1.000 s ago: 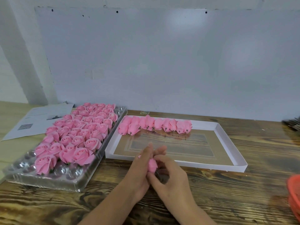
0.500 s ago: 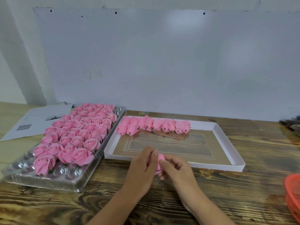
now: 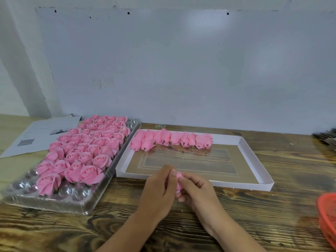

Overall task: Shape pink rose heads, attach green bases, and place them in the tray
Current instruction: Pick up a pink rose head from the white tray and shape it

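Low in the centre of the frame, the left hand (image 3: pixel 160 188) and the right hand (image 3: pixel 195 190) meet over the wooden tabletop (image 3: pixel 272 206), both curled around 1 pink rose head (image 3: pixel 179 180). Only a sliver of pink shows between the fingers, just in front of the near rim of the white tray (image 3: pixel 254 153). Whether a green base is on it yet cannot be told.

The rose head looks very light, soft and easily crushed, likely thin foam or paper petals. It probably wants a gentle fingertip hold low around the outer petals and underside, leaving the top free to be shaped; squeezing the middle could crease it.

A row of finished roses (image 3: pixel 172 140) lies on its side along the far edge of the white tray, dark bases pointing forward. At left, the clear blister tray (image 3: pixel 80 206) holds many open pink roses (image 3: pixel 81 151), with empty cups along its near edge.

Compared with 1.0 s ago, the left fingers, then extended upward beside the bloom, have folded over it, and both hands sit slightly farther up the frame, nearer the tray rim. The 2 trays' contents are unchanged.
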Available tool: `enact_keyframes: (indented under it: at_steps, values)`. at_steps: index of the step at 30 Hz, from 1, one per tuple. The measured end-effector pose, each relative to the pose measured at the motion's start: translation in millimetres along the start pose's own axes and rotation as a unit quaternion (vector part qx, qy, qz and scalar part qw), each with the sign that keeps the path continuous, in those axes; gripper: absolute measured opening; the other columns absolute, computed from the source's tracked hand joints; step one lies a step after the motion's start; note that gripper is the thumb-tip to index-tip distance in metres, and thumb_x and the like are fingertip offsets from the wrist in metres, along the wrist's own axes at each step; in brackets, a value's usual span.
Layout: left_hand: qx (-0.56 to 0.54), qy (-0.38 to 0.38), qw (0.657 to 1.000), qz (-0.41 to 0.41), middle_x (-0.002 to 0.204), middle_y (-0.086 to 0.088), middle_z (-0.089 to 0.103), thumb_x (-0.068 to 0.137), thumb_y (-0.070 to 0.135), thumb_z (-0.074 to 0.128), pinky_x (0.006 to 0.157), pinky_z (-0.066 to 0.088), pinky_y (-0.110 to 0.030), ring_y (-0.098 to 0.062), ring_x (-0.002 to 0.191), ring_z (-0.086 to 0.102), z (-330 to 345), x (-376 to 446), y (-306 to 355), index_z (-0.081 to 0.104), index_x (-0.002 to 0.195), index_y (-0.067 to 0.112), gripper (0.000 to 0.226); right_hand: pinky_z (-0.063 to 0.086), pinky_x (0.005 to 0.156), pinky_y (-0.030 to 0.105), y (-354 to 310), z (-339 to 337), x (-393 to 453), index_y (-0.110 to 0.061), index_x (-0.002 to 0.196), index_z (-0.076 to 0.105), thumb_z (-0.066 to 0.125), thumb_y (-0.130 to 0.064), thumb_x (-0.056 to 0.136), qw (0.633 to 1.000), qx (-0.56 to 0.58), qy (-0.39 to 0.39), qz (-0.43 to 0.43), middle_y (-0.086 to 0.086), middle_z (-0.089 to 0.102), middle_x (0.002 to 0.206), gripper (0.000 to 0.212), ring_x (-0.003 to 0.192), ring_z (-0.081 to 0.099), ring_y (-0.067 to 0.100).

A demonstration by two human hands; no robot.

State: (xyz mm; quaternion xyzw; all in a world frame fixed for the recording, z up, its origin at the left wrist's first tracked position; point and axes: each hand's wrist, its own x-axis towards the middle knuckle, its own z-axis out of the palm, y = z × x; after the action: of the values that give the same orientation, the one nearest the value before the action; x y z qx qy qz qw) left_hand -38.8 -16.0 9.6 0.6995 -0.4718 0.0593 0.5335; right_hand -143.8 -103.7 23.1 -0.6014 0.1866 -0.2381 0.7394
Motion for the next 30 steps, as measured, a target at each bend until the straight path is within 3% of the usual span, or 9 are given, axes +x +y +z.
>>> enact_keyframes:
  at_steps: [3, 5, 8, 13, 19, 27, 30]
  values:
    - [0.012, 0.023, 0.999, -0.024, 0.069, 0.028, 0.058, 0.104, 0.027, 0.05, 0.054, 0.039, -0.007, 0.003, 0.062, 0.056, 1.3, 1.8, -0.2, 0.044, 0.076, 0.041, 0.032, 0.052, 0.065, 0.024, 1.3, 0.6, 0.2, -0.012, 0.102, 0.078, 0.061, -0.016, 0.096, 1.0, 0.007, -0.001, 0.007, 0.013, 0.07, 0.078, 0.018, 0.07, 0.062, 0.016]
    - [-0.018, 0.022, 0.998, -0.064, 0.069, 0.026, 0.061, 0.102, 0.017, 0.055, 0.054, 0.041, -0.007, 0.003, 0.062, 0.058, 0.9, 2.8, -0.4, 0.05, 0.073, 0.04, 0.037, 0.053, 0.064, 0.024, 1.8, 0.8, 1.2, -0.015, 0.102, 0.079, 0.064, -0.015, 0.095, 1.0, 0.015, 0.017, 0.012, 0.018, 0.071, 0.08, 0.017, 0.07, 0.063, 0.017]
    - [-0.097, 0.016, 0.987, -0.124, 0.067, 0.012, 0.066, 0.099, 0.023, 0.06, 0.053, 0.044, -0.011, 0.001, 0.058, 0.06, 0.1, 4.9, 2.2, 0.064, 0.072, 0.035, 0.03, 0.055, 0.065, 0.024, 1.4, 0.6, 1.9, -0.017, 0.103, 0.079, 0.067, -0.016, 0.093, 0.999, 0.016, 0.033, 0.019, 0.026, 0.073, 0.09, 0.016, 0.071, 0.065, 0.019]
    - [-0.166, -0.005, 0.971, -0.172, 0.054, -0.001, 0.064, 0.092, 0.049, 0.059, 0.04, 0.044, -0.02, -0.01, 0.041, 0.057, -1.8, 5.4, 4.9, 0.07, 0.077, 0.032, 0.025, 0.055, 0.068, 0.023, -2.2, -0.2, 0.0, -0.016, 0.103, 0.079, 0.065, -0.017, 0.093, 1.0, 0.005, 0.003, 0.021, 0.02, 0.075, 0.088, 0.018, 0.075, 0.066, 0.019]
    - [-0.169, 0.007, 0.967, -0.19, 0.05, 0.001, 0.061, 0.099, 0.025, 0.063, 0.036, 0.04, -0.019, -0.009, 0.037, 0.053, -0.9, 8.1, 0.4, 0.068, 0.071, 0.02, 0.029, 0.057, 0.074, 0.027, -3.0, -0.3, -1.0, -0.015, 0.103, 0.079, 0.063, -0.014, 0.096, 1.0, -0.004, -0.005, 0.024, 0.018, 0.076, 0.088, 0.018, 0.077, 0.07, 0.02]
    - [-0.178, 0.012, 0.957, -0.227, 0.054, -0.001, 0.063, 0.096, 0.016, 0.066, 0.035, 0.04, -0.02, -0.01, 0.039, 0.055, -1.0, 10.6, 0.4, 0.069, 0.062, 0.022, 0.035, 0.057, 0.072, 0.025, -0.4, -3.8, 1.6, -0.016, 0.107, 0.077, 0.067, -0.022, 0.094, 0.998, -0.027, 0.001, 0.061, 0.016, 0.076, 0.089, 0.017, 0.079, 0.07, 0.017]
    - [-0.195, 0.015, 0.948, -0.25, 0.054, -0.001, 0.062, 0.098, 0.019, 0.064, 0.036, 0.04, -0.02, -0.011, 0.039, 0.052, -2.5, 11.6, -0.7, 0.068, 0.065, 0.015, 0.033, 0.06, 0.072, 0.03, -6.3, -6.3, 2.1, -0.024, 0.111, 0.072, 0.064, -0.031, 0.096, 0.992, -0.112, 0.004, 0.056, 0.006, 0.077, 0.087, 0.019, 0.075, 0.071, 0.015]
